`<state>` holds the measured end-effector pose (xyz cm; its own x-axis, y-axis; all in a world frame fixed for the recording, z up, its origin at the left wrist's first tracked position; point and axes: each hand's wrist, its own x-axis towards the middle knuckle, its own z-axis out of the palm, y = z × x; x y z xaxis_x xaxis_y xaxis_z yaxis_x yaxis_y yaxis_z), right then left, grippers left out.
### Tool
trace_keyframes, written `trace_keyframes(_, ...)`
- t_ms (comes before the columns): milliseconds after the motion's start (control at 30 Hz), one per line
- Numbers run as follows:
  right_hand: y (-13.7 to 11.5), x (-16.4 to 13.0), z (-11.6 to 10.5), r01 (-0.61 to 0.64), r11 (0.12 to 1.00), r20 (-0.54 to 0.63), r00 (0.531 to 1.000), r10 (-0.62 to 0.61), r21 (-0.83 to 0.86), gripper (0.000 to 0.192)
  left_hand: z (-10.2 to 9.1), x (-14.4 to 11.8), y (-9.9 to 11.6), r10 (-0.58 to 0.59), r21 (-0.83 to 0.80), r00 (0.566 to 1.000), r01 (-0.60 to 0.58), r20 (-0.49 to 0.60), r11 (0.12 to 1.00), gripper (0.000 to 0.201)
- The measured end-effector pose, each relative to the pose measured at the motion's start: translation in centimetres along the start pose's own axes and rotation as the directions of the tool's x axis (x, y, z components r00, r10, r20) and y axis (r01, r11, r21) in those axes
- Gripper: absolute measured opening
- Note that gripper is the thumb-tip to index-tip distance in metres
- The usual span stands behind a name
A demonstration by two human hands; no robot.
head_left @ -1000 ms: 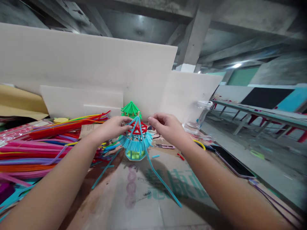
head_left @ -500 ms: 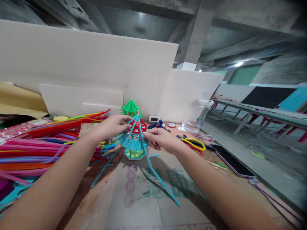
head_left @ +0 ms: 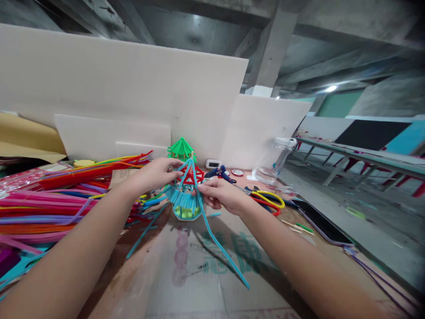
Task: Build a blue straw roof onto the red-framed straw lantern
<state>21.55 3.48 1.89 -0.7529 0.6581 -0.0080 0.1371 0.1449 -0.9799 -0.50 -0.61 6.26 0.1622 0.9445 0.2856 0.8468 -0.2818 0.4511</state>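
Note:
A small pavilion model with a light-blue roof of pipe cleaners (head_left: 181, 198) stands on the cardboard, its peak and ribs partly uncovered. My left hand (head_left: 159, 175) grips the roof frame from the left, fingertips near the upper ribs. On the other side, my right hand (head_left: 221, 193) pinches a long light-blue pipe cleaner (head_left: 221, 249) against the roof's right edge. Its loose end trails down over the cardboard towards me. Behind the roof are a red lattice piece (head_left: 195, 176) and a green-roofed pavilion (head_left: 181, 149).
Bundles of coloured pipe cleaners (head_left: 43, 208) cover the left side. To the right lie a dark-blue glue gun (head_left: 219, 173), scissors and pliers with yellow and red handles (head_left: 270, 199), and a phone (head_left: 322, 221). A clear plastic bottle (head_left: 274, 161) stands behind them. White boards (head_left: 116, 88) rise at the back.
Both hands keep nearly the same place on the blue roof. The view has shifted very slightly; nothing has visibly been let go or picked up.

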Motion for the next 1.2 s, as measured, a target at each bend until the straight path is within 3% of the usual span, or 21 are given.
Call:
trace_keyframes(233,-0.3,0.0,0.2,-0.016,1.000,-0.019,1.000,0.015,-0.024,0.038,0.0,0.0,-0.1,0.005,-0.008,1.000,-0.005,0.006,1.000,0.043)
trace_keyframes(633,0.3,0.3,0.3,0.010,0.967,-0.128,0.991,-0.044,-0.254,0.039,-0.2,-0.1,0.4,-0.033,0.026,0.999,0.033,0.011,0.999,0.044)
trace_keyframes(933,0.0,0.3,0.7,-0.016,0.966,-0.155,0.988,-0.025,-0.258,0.036,0.2,0.2,-0.5,-0.003,-0.059,1.000,0.004,0.021,0.998,0.046)
trace_keyframes(1067,-0.9,-0.4,-0.1,-0.014,0.900,-0.132,0.990,-0.049,-0.436,0.041,0.0,0.1,-0.2,-0.006,-0.047,1.000,0.007,0.025,0.999,0.045)
trace_keyframes(1133,-1.8,-0.8,-0.9,-0.037,0.842,-0.192,0.978,-0.080,-0.539,0.044,-0.1,-0.1,0.2,-0.003,-0.043,1.000,0.004,0.014,0.999,0.044)
trace_keyframes(1200,-2.5,-1.2,-1.7,-0.052,0.817,-0.327,0.930,-0.170,-0.574,0.044,-0.2,-0.3,0.7,-0.008,-0.040,1.000,0.008,-0.001,0.999,0.043)
